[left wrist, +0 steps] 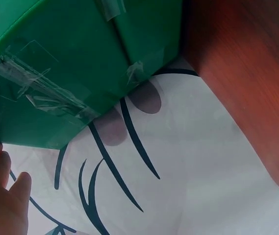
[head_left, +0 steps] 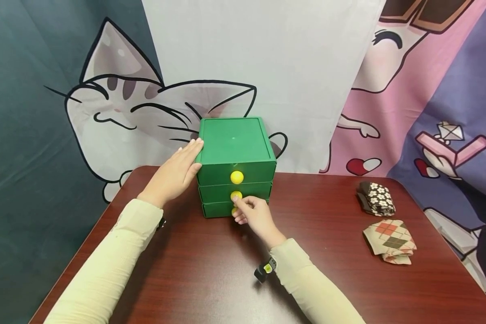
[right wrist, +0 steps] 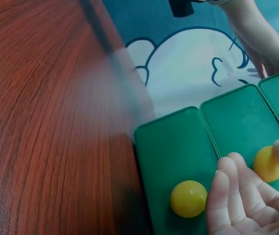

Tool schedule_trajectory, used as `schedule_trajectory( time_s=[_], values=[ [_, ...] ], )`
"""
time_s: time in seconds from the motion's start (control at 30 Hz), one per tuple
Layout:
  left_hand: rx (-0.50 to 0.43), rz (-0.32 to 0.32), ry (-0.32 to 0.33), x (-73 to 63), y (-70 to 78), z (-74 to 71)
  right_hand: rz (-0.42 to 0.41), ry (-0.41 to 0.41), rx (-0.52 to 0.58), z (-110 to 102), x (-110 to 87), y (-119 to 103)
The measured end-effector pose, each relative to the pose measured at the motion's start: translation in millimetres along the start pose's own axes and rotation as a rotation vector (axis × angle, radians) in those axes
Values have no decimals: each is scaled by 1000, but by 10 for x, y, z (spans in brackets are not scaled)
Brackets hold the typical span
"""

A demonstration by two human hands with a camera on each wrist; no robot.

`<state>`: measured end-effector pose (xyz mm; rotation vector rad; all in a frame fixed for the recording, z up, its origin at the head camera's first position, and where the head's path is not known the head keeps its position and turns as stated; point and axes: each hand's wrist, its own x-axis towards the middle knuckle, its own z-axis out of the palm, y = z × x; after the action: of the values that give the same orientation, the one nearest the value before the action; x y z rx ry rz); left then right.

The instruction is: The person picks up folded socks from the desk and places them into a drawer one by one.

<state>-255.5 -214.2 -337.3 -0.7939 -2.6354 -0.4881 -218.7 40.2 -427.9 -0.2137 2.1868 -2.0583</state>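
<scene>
A green three-drawer box [head_left: 232, 141] with round yellow knobs stands at the back of the table. My left hand [head_left: 174, 173] rests against its left side, fingers straight and fingertips at the top edge. In the left wrist view, fingers [left wrist: 20, 188] show at the box's edge, and clear tape [left wrist: 56, 100] runs along the green wall. My right hand [head_left: 257, 218] pinches the middle drawer's knob [right wrist: 268, 164], thumb on one side and fingers curled beside it. The bottom knob [right wrist: 188, 198] is just beside those fingers. All drawers look pushed in.
On the right of the reddish-brown table [head_left: 316, 270] lie a folded argyle sock bundle [head_left: 390, 240] and a dark folded bundle with white flowers [head_left: 378, 199]. A cartoon-printed cloth [head_left: 267, 54] hangs right behind the box.
</scene>
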Motion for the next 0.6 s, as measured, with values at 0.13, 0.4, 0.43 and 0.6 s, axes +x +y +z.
schedule_trajectory(
  time_s=[0.13,0.4,0.43,0.6],
  values=[
    [26,7,-1,7,-7,-1,16,18,-9,-16,-7,18],
    [153,47,-19,23,-14,-79,33,2,-128,-83,-38,90],
    [167,57,-17,26,-11,-93,41,-1,-147,-91,-42,109],
    [198,93,-7,33,9,-114,80,-12,-188,-107,-60,191]
  ],
)
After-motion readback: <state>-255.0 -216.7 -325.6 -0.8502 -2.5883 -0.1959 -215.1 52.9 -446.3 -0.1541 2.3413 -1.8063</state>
